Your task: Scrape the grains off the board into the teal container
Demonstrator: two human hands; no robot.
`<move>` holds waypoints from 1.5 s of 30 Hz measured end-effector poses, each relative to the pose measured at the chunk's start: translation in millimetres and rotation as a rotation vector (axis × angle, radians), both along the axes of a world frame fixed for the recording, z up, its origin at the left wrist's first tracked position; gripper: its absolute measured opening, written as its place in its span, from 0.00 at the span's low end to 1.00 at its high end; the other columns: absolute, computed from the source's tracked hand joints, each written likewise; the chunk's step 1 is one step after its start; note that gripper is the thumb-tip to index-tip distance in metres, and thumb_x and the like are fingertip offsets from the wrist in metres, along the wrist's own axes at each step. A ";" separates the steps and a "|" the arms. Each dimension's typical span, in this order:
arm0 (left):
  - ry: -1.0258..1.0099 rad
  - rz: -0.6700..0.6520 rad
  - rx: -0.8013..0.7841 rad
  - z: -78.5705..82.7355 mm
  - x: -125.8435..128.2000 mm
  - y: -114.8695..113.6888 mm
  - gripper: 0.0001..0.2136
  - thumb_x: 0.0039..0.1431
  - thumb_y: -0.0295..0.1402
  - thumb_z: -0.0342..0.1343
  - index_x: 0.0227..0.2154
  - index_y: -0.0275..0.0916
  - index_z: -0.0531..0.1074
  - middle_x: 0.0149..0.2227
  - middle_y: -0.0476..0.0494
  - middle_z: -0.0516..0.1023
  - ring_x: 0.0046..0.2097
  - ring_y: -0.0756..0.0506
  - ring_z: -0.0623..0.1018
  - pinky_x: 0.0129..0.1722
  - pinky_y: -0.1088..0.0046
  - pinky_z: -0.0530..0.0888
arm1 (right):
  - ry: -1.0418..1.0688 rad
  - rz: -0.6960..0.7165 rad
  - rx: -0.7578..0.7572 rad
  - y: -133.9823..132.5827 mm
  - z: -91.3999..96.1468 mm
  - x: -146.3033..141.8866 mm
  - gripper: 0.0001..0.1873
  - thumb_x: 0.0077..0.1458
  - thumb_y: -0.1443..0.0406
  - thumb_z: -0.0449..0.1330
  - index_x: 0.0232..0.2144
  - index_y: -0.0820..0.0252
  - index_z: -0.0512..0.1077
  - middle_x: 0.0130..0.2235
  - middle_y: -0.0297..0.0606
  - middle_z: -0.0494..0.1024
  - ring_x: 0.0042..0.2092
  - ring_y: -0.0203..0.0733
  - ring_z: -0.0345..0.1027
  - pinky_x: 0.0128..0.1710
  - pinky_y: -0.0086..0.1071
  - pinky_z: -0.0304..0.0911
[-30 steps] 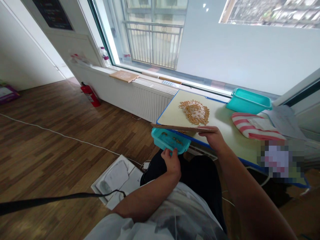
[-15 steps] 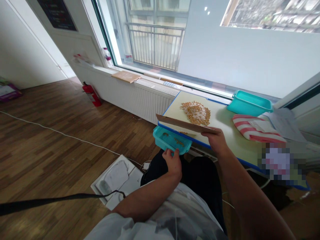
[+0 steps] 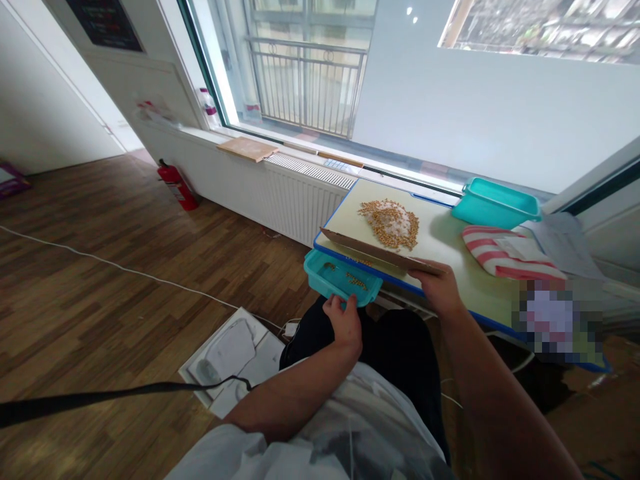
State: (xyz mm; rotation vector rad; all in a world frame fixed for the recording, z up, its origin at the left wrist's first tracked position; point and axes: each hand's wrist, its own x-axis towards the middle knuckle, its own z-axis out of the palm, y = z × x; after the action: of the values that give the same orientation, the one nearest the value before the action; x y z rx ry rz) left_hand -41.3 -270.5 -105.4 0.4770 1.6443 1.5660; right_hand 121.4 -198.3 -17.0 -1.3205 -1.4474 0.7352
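My left hand (image 3: 346, 323) is closed on the near rim of a teal plastic basin (image 3: 327, 283), held below the table's front edge. A few yellow-brown kernels (image 3: 357, 281) lie on the basin's floor. My right hand (image 3: 441, 288) grips the right end of a flat brown strip, which looks like cardboard (image 3: 380, 251), standing on edge over the tabletop. Beyond the strip is a heap of yellow kernels (image 3: 395, 235) with pinkish-white grains on top. Some loose kernels (image 3: 361, 261) show between the strip and the table edge, just above the basin.
The pale table (image 3: 445, 257) has a blue rim and stands against the window. At its back right are a second teal basin (image 3: 495, 203) and a red-striped cloth (image 3: 500, 250). White panels (image 3: 235, 353) lie on the floor, left of my legs, near a cable (image 3: 150, 275).
The cardboard strip has shifted slightly to the right, and more kernels show on its near side at the table edge. My left hand still grips the basin. The view has moved a little.
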 end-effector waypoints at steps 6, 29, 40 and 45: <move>0.000 -0.018 0.001 -4.7 1.2 0.3 0.08 0.50 0.34 0.56 0.23 0.38 0.64 0.45 0.41 0.61 0.50 0.42 0.66 0.52 0.64 0.63 | -0.029 0.028 -0.035 -8.0 1.8 -3.0 0.13 0.37 0.67 0.63 0.30 0.55 0.80 0.31 0.32 0.81 0.36 0.49 0.75 0.40 0.39 0.69; -0.034 0.001 0.006 -2.4 3.4 0.5 0.07 0.50 0.33 0.57 0.24 0.37 0.66 0.48 0.39 0.60 0.52 0.42 0.66 0.53 0.65 0.63 | -0.073 0.019 0.035 -28.0 6.6 -25.1 0.13 0.40 0.66 0.62 0.32 0.53 0.80 0.34 0.31 0.81 0.40 0.50 0.75 0.43 0.39 0.68; -0.043 -0.033 -0.024 1.9 2.2 -0.3 0.05 0.52 0.32 0.56 0.25 0.37 0.66 0.48 0.39 0.59 0.51 0.44 0.67 0.53 0.66 0.63 | -0.012 0.053 0.046 -25.3 -3.3 -21.9 0.13 0.39 0.67 0.63 0.31 0.54 0.80 0.33 0.32 0.81 0.38 0.48 0.76 0.42 0.39 0.69; -0.030 -0.028 -0.024 4.8 1.5 -1.1 0.06 0.51 0.32 0.56 0.24 0.37 0.66 0.47 0.41 0.60 0.50 0.44 0.68 0.53 0.66 0.63 | 0.030 -0.032 0.060 -24.6 -9.1 -17.6 0.13 0.38 0.67 0.64 0.31 0.54 0.80 0.33 0.31 0.81 0.37 0.48 0.76 0.41 0.39 0.69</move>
State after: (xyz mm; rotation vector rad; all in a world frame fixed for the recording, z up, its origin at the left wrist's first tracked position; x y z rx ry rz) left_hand -39.7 -271.6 -100.6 0.4598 1.6258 1.5245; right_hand 103.8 -222.9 -26.1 -1.2789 -1.4107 0.6836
